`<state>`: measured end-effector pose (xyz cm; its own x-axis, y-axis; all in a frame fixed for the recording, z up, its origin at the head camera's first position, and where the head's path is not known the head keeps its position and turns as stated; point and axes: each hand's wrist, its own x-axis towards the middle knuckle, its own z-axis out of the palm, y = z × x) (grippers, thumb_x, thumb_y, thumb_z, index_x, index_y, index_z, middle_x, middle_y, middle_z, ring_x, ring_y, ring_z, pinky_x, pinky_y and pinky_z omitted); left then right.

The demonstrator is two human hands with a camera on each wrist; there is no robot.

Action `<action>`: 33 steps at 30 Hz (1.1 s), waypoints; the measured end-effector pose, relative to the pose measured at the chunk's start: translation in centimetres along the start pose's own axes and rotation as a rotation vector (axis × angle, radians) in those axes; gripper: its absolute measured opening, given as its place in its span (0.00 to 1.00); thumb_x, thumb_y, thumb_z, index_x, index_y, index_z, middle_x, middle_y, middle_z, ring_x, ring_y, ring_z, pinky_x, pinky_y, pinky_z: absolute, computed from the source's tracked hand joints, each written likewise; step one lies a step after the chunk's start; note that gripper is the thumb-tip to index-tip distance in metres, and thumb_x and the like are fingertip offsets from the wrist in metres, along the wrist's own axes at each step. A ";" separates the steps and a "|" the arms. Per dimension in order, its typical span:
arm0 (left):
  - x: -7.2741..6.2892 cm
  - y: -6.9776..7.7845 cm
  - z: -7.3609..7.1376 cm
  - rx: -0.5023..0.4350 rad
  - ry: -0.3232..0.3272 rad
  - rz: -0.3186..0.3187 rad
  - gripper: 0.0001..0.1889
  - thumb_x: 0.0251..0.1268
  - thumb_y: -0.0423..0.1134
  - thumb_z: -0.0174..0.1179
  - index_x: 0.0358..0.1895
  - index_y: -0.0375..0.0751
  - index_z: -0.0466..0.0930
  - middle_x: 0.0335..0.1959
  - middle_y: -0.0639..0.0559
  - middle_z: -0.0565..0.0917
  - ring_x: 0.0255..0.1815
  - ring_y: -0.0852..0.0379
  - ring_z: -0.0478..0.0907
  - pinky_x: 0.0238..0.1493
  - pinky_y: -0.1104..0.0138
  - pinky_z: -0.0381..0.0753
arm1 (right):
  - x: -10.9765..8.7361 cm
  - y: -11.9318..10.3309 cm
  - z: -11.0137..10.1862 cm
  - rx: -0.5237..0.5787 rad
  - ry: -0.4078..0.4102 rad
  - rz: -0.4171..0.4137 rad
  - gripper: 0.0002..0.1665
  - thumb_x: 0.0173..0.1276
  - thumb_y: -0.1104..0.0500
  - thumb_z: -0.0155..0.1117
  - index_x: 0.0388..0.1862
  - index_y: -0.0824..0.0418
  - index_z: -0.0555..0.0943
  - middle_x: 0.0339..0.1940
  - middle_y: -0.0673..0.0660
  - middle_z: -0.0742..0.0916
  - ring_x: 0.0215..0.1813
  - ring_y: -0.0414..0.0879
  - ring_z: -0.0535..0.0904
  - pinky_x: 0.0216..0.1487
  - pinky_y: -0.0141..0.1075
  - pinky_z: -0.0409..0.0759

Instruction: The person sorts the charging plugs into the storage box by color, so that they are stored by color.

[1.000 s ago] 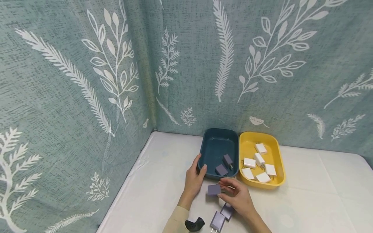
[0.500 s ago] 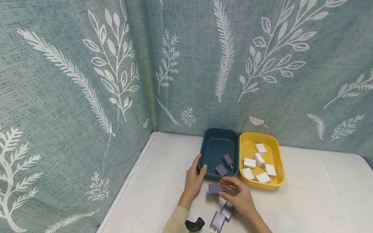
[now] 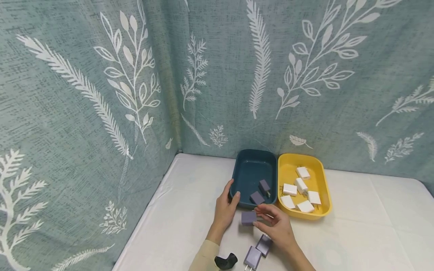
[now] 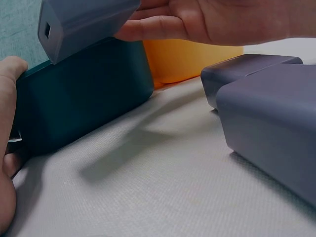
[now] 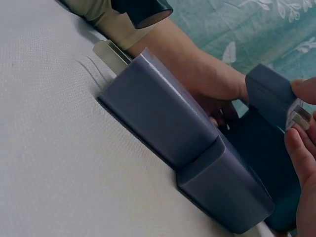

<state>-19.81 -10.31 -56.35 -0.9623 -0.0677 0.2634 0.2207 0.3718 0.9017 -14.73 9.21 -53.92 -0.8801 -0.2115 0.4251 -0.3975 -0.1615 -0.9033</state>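
Note:
My right hand [image 3: 276, 224] pinches a purple wall charger [image 3: 249, 218] at its prong end, thumb on one side and fingers on the other. The charger hangs in the air in front of the dark blue tray [image 3: 252, 167]; in the left wrist view the port end of this charger [image 4: 74, 29] faces left. My left hand [image 3: 225, 210] holds the tray's near left corner, with the thumb at the rim and fingers along the outer wall. Inside that tray lie two purple chargers [image 3: 257, 197]. Two more purple chargers [image 3: 252, 257] touch each other on the table below my right hand.
Against the blue tray's right side stands a yellow tray [image 3: 317, 162] with several white chargers [image 3: 289, 189] in it. A black device [image 3: 226, 261] sits on my left wrist. A white cloth covers the table [image 3: 366, 226], and a patterned curtain [image 3: 217, 75] hangs behind it.
The right hand and its charger have risen very slightly toward the blue tray. The left hand, both trays and the chargers on the table stay as they were.

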 end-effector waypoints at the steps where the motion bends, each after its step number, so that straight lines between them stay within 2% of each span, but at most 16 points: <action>1: 0.0 0.0 0.0 -0.001 0.000 -0.001 0.29 0.71 0.50 0.54 0.73 0.50 0.63 0.71 0.49 0.70 0.72 0.51 0.68 0.72 0.52 0.68 | 0.0 0.0 0.0 0.001 0.000 -0.001 0.28 0.49 0.79 0.70 0.51 0.83 0.74 0.47 0.58 0.86 0.50 0.38 0.84 0.51 0.32 0.84; 8: -0.1 0.0 0.1 -0.009 -0.009 -0.022 0.29 0.71 0.50 0.54 0.73 0.52 0.63 0.71 0.50 0.70 0.72 0.53 0.68 0.72 0.53 0.67 | 0.2 -0.2 0.1 -0.007 -0.007 -0.022 0.28 0.49 0.79 0.70 0.51 0.80 0.75 0.47 0.61 0.85 0.50 0.38 0.84 0.51 0.33 0.84; 12: 0.0 0.0 0.1 -0.010 -0.013 -0.026 0.29 0.71 0.51 0.54 0.73 0.52 0.63 0.71 0.50 0.70 0.72 0.52 0.68 0.72 0.52 0.67 | 0.4 -0.4 0.1 -0.015 0.006 -0.022 0.27 0.48 0.79 0.70 0.50 0.80 0.75 0.46 0.58 0.85 0.50 0.37 0.84 0.50 0.32 0.85; 15: 0.0 0.0 0.1 -0.007 -0.012 -0.021 0.29 0.71 0.51 0.54 0.73 0.52 0.63 0.71 0.50 0.70 0.72 0.52 0.68 0.72 0.53 0.67 | 0.5 -0.7 0.1 -0.024 0.024 -0.003 0.27 0.48 0.80 0.71 0.50 0.79 0.76 0.46 0.58 0.85 0.49 0.37 0.84 0.50 0.32 0.85; 23: -0.1 0.1 -0.1 -0.017 -0.011 -0.013 0.29 0.72 0.50 0.54 0.73 0.51 0.63 0.71 0.49 0.70 0.72 0.52 0.68 0.71 0.53 0.68 | 0.8 -1.1 0.1 -0.061 0.071 0.075 0.27 0.48 0.78 0.72 0.50 0.78 0.76 0.46 0.67 0.84 0.48 0.36 0.84 0.51 0.32 0.84; 30: 0.0 0.1 0.0 -0.012 -0.019 -0.013 0.29 0.72 0.50 0.53 0.73 0.52 0.62 0.72 0.50 0.70 0.72 0.51 0.68 0.72 0.53 0.68 | 0.8 -1.3 0.1 -0.064 0.112 0.123 0.28 0.47 0.78 0.72 0.50 0.78 0.76 0.47 0.59 0.85 0.48 0.37 0.84 0.51 0.31 0.84; 33: -0.1 0.0 -0.1 -0.013 -0.016 -0.011 0.29 0.72 0.50 0.53 0.73 0.51 0.62 0.72 0.50 0.70 0.72 0.51 0.67 0.72 0.52 0.68 | 0.8 -1.3 0.0 -0.056 0.121 0.128 0.29 0.47 0.78 0.72 0.50 0.79 0.76 0.47 0.62 0.85 0.48 0.37 0.84 0.51 0.32 0.84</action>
<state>-19.73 -10.37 -56.34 -0.9671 -0.0565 0.2481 0.2122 0.3595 0.9087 -14.92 9.24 -52.41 -0.9480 -0.1085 0.2993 -0.2910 -0.0861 -0.9528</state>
